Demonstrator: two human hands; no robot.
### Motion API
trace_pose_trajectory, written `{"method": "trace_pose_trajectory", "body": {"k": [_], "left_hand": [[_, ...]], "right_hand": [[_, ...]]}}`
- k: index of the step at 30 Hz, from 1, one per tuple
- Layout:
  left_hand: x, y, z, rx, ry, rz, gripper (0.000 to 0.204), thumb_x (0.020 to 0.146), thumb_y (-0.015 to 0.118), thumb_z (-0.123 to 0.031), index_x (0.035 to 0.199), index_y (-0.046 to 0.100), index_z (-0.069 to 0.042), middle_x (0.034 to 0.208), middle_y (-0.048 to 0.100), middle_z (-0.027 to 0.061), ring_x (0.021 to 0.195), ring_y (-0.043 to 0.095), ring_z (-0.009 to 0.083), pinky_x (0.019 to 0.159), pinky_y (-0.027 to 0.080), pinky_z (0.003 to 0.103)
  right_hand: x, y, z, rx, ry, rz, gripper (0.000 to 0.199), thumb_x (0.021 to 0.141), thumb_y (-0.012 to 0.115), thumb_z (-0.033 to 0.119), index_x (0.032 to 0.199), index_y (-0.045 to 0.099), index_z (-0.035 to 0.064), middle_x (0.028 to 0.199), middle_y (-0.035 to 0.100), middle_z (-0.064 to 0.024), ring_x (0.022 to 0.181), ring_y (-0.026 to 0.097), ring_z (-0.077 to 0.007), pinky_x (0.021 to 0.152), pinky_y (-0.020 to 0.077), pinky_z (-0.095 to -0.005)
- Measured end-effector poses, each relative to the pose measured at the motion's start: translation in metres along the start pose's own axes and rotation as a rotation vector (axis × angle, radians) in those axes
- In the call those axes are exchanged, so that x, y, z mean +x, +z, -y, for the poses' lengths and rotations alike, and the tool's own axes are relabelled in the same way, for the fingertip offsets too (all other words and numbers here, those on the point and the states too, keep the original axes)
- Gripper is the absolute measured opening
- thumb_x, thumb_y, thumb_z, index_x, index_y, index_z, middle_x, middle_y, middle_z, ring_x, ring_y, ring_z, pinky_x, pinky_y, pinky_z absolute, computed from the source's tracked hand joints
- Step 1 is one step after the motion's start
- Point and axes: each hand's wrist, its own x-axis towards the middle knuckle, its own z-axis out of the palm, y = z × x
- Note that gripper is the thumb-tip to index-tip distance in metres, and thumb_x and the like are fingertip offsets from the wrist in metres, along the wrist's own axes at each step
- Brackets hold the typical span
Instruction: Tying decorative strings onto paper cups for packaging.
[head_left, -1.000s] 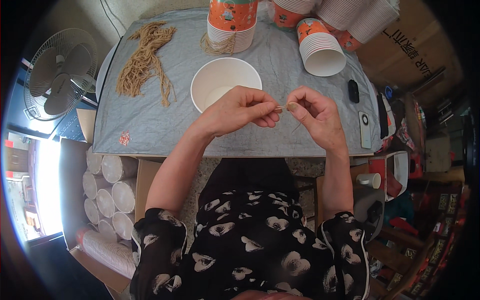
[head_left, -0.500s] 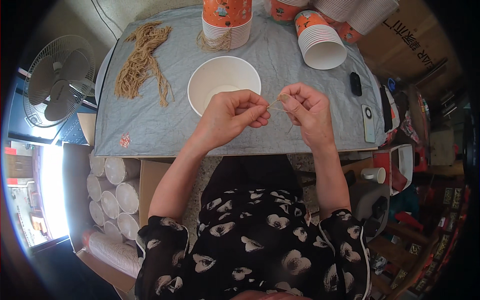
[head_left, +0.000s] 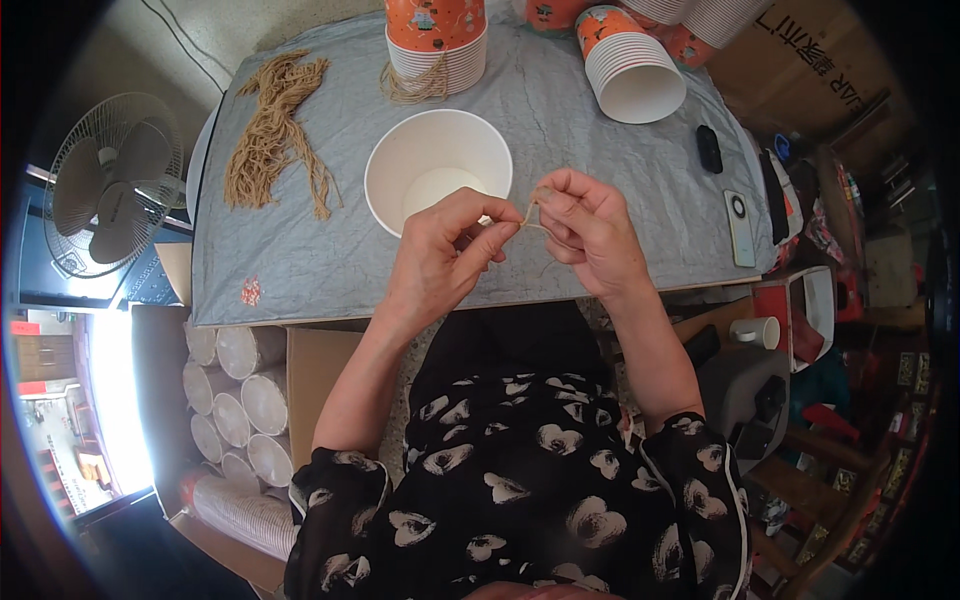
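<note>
Left hand point(head_left: 445, 250) pinches string point(head_left: 534, 226) at thumb and fingertip; right hand point(head_left: 595, 230) pinches it too. String spans the small gap, near the tub point(head_left: 395, 165). Looks like looping or knotting; next probably calls for steady pinches, gentle tension.

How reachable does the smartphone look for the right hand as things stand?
Probably yes: only grey table cover shows between the right hand and smartphone, though that hand pinches a tan cord.

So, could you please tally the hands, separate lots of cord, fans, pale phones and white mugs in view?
Left hand, right hand: 2
Cord pile, looped bunch, held cord: 3
Fan: 1
Pale phone: 1
White mug: 1
Total: 8
</note>
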Motion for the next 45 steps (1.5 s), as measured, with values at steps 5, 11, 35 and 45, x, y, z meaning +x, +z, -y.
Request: {"method": "trace_pose_trajectory", "body": {"k": [5,11,35,45], "left_hand": [[0.0,0.005,0.01,0.072,0.107,-0.076,0.013,0.092,0.069,0.001,0.105,0.07,0.0,0.093,0.069,0.0078,0.073,0.069,0.0131,0.063,0.056,0.025],[-0.002,0.012,0.008,0.128,0.217,-0.212,0.018,0.087,0.075,0.002,0.104,0.072,-0.003,0.091,0.072,0.0019,0.076,0.069,0.0092,0.065,0.055,0.023],[0.0,-0.004,0.005,-0.44,-0.225,-0.083,0.016,0.095,0.071,-0.01,0.107,0.069,0.001,0.092,0.074,0.0057,0.08,0.07,0.0096,0.066,0.054,0.02],[0.0,0.001,0.007,-0.443,-0.221,-0.095,0.018,0.095,0.071,-0.008,0.107,0.069,0.005,0.096,0.074,0.0112,0.086,0.073,0.0151,0.076,0.06,0.024]], "right_hand": [[0.002,0.003,-0.008,0.178,0.088,-0.015,0.01,0.097,0.066,0.011,0.101,0.064,0.0017,0.068,0.051,0.004,0.05,0.034,0.0002,0.042,0.0234,-0.0181],[0.0,0.007,-0.013,0.082,0.076,-0.039,0.009,0.099,0.064,0.011,0.101,0.064,0.0025,0.067,0.05,0.005,0.049,0.031,0.001,0.042,0.0217,-0.0176],[-0.023,0.017,-0.011,-0.969,-0.593,-0.128,0.025,0.081,0.079,0.003,0.105,0.073,0.007,0.09,0.07,-0.0029,0.076,0.064,-0.0114,0.062,0.0475,-0.0253],[-0.016,0.015,-0.03,-0.961,-0.747,-0.206,0.018,0.08,0.079,-0.001,0.097,0.073,0.0034,0.093,0.07,-0.0059,0.078,0.064,-0.0167,0.061,0.0514,-0.027]]}}
